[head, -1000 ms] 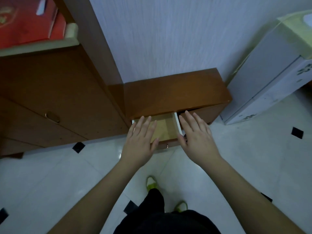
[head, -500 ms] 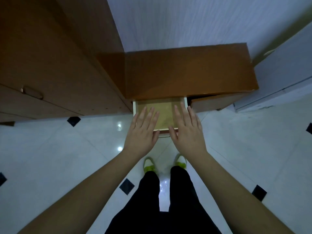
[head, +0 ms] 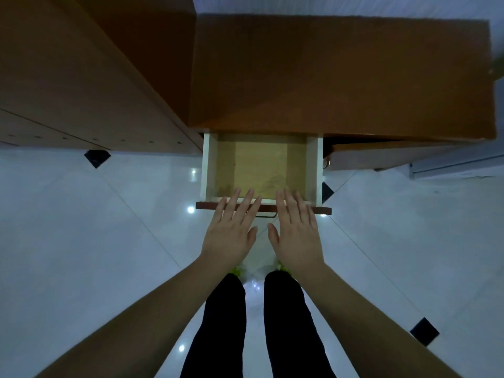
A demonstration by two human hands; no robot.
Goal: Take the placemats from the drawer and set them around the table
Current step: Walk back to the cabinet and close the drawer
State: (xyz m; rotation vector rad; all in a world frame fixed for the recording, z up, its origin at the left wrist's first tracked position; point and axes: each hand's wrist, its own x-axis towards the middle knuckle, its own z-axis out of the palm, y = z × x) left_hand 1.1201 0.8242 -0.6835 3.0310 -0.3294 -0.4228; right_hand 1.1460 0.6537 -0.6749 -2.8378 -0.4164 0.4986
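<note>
White tiled floor (head: 109, 241); drawer (head: 208, 170) open, tan placemat (head: 261, 165) flat inside.

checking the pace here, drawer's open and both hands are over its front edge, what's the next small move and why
Probably lower both hands into the drawer and pinch the near edge of the tan sheet lying flat on its bottom, likely a placemat. The left hand and right hand are flat, fingers straight, holding nothing, fingertips just past the drawer's front panel, so nothing is gripped yet.

Tall wooden cabinet (head: 81, 77) at left, glossy white floor tiles (head: 81, 241) with black diamond insets (head: 97, 158)
</note>
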